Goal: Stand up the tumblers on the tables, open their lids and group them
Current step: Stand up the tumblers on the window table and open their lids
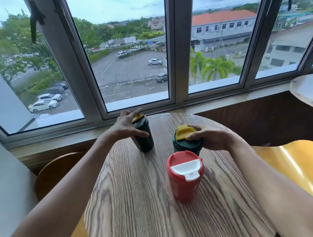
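Wood-grain round table (137, 198) carries three tumblers, all upright. Red tumbler (185, 179) stands nearest the camera, its white flip lid (186, 167) lying flat over the red top. Just behind it, nearly touching, stands a dark green tumbler (181, 144) with a yellow flip lid (183, 132) that looks partly raised. Right hand (211, 136) is curled over this tumbler's top edge, fingertips pressing on the rim beside the yellow lid. A second dark green tumbler (144, 134) stands apart to the left, tilted slightly, its yellow lid (138, 117) lifted. Left hand (126, 126) has its fingers spread, thumb against the cup's side, fingertips at the lid; whether it actually grips cannot be told. Yellow chair (286, 163) sits at right, window (132, 57) beyond the table.
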`<control>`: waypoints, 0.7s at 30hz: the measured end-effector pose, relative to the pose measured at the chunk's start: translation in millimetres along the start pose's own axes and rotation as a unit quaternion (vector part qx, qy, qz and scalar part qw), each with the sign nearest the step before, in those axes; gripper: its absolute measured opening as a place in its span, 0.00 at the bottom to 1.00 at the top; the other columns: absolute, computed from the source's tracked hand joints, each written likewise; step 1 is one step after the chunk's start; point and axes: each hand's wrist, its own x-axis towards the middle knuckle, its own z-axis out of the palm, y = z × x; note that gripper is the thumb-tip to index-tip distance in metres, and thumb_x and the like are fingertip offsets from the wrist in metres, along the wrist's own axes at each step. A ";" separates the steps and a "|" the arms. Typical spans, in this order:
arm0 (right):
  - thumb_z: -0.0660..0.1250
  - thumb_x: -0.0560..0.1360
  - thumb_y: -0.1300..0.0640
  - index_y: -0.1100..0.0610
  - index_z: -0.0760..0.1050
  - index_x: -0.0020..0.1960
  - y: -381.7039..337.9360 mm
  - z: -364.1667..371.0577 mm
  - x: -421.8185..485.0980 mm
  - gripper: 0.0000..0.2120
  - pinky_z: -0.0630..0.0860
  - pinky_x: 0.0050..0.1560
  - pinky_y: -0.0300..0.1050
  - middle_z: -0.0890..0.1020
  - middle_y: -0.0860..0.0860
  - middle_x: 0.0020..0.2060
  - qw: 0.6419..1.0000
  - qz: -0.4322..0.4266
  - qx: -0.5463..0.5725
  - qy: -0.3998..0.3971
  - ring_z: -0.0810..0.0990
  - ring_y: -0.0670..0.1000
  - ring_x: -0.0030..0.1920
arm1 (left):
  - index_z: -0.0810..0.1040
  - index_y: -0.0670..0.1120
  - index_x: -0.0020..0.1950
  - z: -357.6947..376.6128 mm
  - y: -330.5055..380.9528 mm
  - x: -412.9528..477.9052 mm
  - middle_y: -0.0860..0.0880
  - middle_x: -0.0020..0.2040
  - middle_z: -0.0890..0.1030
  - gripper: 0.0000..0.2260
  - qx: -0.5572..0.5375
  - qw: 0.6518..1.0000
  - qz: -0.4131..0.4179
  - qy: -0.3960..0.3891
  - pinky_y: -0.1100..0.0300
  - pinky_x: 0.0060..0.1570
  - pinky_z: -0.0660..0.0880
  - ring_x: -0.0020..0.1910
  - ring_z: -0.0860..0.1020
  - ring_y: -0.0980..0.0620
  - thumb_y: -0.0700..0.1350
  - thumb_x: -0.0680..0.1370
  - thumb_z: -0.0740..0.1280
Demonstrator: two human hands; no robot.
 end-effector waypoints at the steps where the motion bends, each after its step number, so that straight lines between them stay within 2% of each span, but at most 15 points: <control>1: 0.73 0.68 0.61 0.61 0.72 0.67 0.1 0.3 -0.4 0.29 0.73 0.62 0.45 0.81 0.57 0.58 1.000 0.001 -0.001 0.000 0.80 0.53 0.58 | 0.60 0.59 0.78 0.1 5.6 3.3 0.48 0.64 0.62 0.43 0.010 1.000 -0.004 -0.022 0.44 0.72 0.65 0.67 0.63 0.45 0.59 0.67 0.77; 3: 0.74 0.67 0.60 0.60 0.73 0.68 0.4 1.2 -0.9 0.30 0.73 0.63 0.46 0.81 0.57 0.59 1.000 0.002 0.004 0.002 0.80 0.53 0.59 | 0.63 0.57 0.77 -4.7 12.6 10.1 0.48 0.66 0.64 0.36 -0.021 0.998 -0.015 -0.061 0.46 0.65 0.72 0.65 0.67 0.45 0.60 0.72 0.72; 5: 0.75 0.66 0.60 0.59 0.73 0.67 1.0 1.7 -1.0 0.30 0.72 0.64 0.46 0.81 0.57 0.59 1.000 -0.002 0.008 0.000 0.80 0.53 0.59 | 0.68 0.53 0.75 -12.8 16.2 14.0 0.44 0.69 0.69 0.28 -0.070 0.994 -0.012 -0.084 0.51 0.52 0.76 0.62 0.73 0.44 0.51 0.77 0.71; 6: 0.75 0.67 0.60 0.59 0.73 0.67 1.2 1.6 -0.8 0.29 0.72 0.64 0.47 0.81 0.57 0.59 1.000 -0.004 0.008 0.000 0.80 0.53 0.59 | 0.70 0.52 0.74 -17.2 16.3 14.7 0.43 0.69 0.72 0.25 -0.069 0.994 -0.008 -0.085 0.53 0.49 0.75 0.60 0.75 0.43 0.46 0.77 0.70; 9: 0.71 0.70 0.62 0.59 0.73 0.67 2.0 1.2 -0.5 0.26 0.72 0.63 0.47 0.81 0.56 0.58 1.000 -0.006 0.007 0.006 0.80 0.53 0.58 | 0.75 0.48 0.70 -27.7 18.5 14.1 0.39 0.64 0.77 0.21 -0.047 0.996 0.007 -0.072 0.50 0.49 0.77 0.59 0.78 0.39 0.40 0.77 0.70; 13: 0.69 0.71 0.63 0.60 0.73 0.66 2.1 2.8 -1.0 0.24 0.75 0.59 0.42 0.82 0.56 0.56 1.000 -0.009 0.011 0.003 0.80 0.52 0.56 | 0.80 0.45 0.65 -33.5 20.3 5.6 0.37 0.62 0.79 0.21 -0.048 0.997 0.031 -0.059 0.40 0.55 0.78 0.61 0.77 0.34 0.43 0.72 0.75; 15: 0.70 0.70 0.63 0.61 0.73 0.66 1.4 1.9 -0.8 0.24 0.74 0.60 0.43 0.81 0.56 0.57 1.000 -0.009 0.006 0.003 0.80 0.52 0.56 | 0.80 0.46 0.64 -32.2 23.4 -1.2 0.39 0.62 0.79 0.22 -0.040 0.997 0.048 -0.056 0.42 0.56 0.78 0.63 0.77 0.38 0.44 0.70 0.76; 18: 0.73 0.69 0.61 0.63 0.71 0.68 0.9 -0.5 1.1 0.29 0.69 0.66 0.49 0.79 0.58 0.59 1.000 -0.007 -0.014 0.001 0.77 0.54 0.59 | 0.79 0.44 0.62 -22.0 31.4 -17.3 0.42 0.59 0.80 0.19 -0.047 0.994 0.069 -0.065 0.50 0.58 0.77 0.61 0.77 0.45 0.39 0.72 0.75; 21: 0.71 0.71 0.63 0.64 0.70 0.69 2.9 -1.6 2.7 0.27 0.66 0.69 0.52 0.78 0.60 0.60 1.000 -0.011 -0.010 0.002 0.76 0.56 0.60 | 0.81 0.50 0.55 -12.4 35.2 -37.1 0.45 0.54 0.81 0.18 -0.076 0.990 0.081 -0.089 0.47 0.56 0.78 0.53 0.80 0.51 0.46 0.67 0.77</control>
